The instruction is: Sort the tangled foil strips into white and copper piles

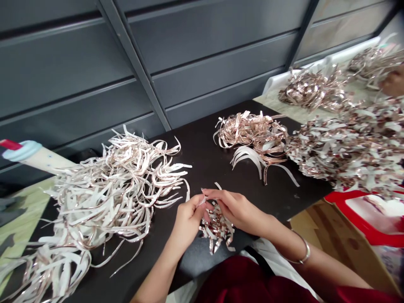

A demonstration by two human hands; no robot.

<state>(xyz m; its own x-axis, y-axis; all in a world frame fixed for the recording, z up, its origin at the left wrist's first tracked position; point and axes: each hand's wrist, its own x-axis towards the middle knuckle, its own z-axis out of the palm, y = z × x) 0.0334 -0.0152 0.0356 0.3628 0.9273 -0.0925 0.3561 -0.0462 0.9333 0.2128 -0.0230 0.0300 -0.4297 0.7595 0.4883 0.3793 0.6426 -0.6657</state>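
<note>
Black table point(202, 160): ribbon-strip heaps point(120, 176) (both sides).

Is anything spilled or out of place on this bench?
Nothing looks damaged. The big ribbon strip pile on the left sprawls loosely, with strands trailing past the black table edge. Both hands pinch a small ribbon bow.

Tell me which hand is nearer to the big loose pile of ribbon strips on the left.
Left. The left hand sits just right of the strip pile, almost at its edge; the right hand is farther right, beyond the small bow.
</note>
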